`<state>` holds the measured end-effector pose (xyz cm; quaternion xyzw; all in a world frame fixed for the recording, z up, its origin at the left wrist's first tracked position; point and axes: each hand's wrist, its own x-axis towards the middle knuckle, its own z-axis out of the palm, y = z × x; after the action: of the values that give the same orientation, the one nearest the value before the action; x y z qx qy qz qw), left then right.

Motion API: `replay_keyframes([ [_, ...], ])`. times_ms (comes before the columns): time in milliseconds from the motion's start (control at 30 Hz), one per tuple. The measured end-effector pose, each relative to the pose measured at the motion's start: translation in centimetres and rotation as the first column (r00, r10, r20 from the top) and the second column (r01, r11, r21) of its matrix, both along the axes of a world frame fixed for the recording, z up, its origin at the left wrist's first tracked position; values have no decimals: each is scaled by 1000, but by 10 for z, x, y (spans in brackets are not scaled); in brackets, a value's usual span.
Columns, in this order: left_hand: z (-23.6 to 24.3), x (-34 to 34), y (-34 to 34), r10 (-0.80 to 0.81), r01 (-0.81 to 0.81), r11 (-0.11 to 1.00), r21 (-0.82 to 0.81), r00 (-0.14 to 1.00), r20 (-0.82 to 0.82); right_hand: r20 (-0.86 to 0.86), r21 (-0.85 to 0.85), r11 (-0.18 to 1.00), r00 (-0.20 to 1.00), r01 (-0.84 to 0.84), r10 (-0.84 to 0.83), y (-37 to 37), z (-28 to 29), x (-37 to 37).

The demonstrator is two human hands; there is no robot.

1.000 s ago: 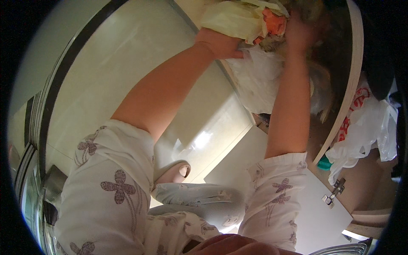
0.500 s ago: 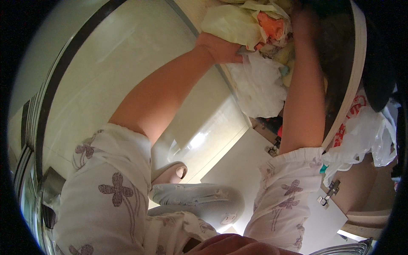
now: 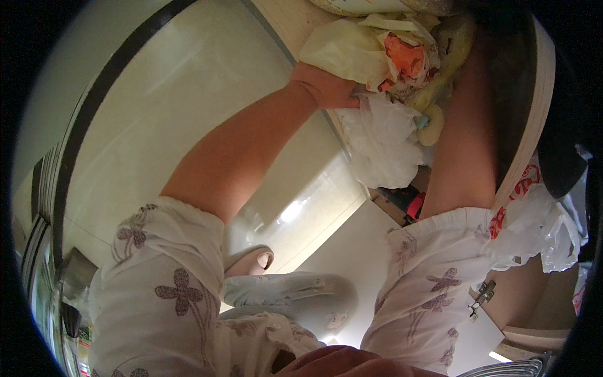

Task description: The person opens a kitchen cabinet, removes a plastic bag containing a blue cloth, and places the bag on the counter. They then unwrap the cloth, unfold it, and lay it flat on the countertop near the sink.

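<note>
My left hand (image 3: 326, 87) grips a bunched pale yellow plastic bag (image 3: 342, 53), its fingers partly hidden under the plastic. Crumpled orange wrapping (image 3: 404, 58) shows in the bag's folds. Below the thumb hangs a thin white plastic bag (image 3: 384, 147). My right forearm (image 3: 465, 144) reaches into a dark cabinet, where shadow hides the hand and whatever it touches. Between the arms lie a twisted yellowish bag (image 3: 440, 81) and a round beige piece (image 3: 431, 127) with a light blue bit on it.
The cabinet's pale edge (image 3: 531, 113) curves beside my right arm. White bags with red print (image 3: 534, 223) hang right of it. A white cabinet door (image 3: 342, 251) stands open below, near a black and red object (image 3: 408, 204). Left is a glossy tiled floor (image 3: 188, 81) with a slipper (image 3: 251, 261).
My right arm has gone deeper into the dark cabinet and a little to the right. The left hand keeps its grip on the bag. The view has shifted slightly.
</note>
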<state>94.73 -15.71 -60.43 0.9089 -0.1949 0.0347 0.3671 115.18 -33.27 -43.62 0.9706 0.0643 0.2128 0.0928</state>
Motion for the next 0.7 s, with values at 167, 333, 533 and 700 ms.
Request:
replay_keyframes([
  [167,5,0,1,-37,38,998,41,999,-33,-13,-63,997,999,45,-46,-18,8,-1],
  [333,9,-3,1,-22,27,999,45,994,-104,-31,-155,985,996,81,-87,-41,14,0],
  [533,6,1,-2,-19,18,1000,-9,999,-48,5,-280,956,996,87,-89,-56,-4,-25],
  [700,6,0,1,-22,22,1000,1,1000,-2,116,-54,998,993,19,-13,-30,-10,-87],
])
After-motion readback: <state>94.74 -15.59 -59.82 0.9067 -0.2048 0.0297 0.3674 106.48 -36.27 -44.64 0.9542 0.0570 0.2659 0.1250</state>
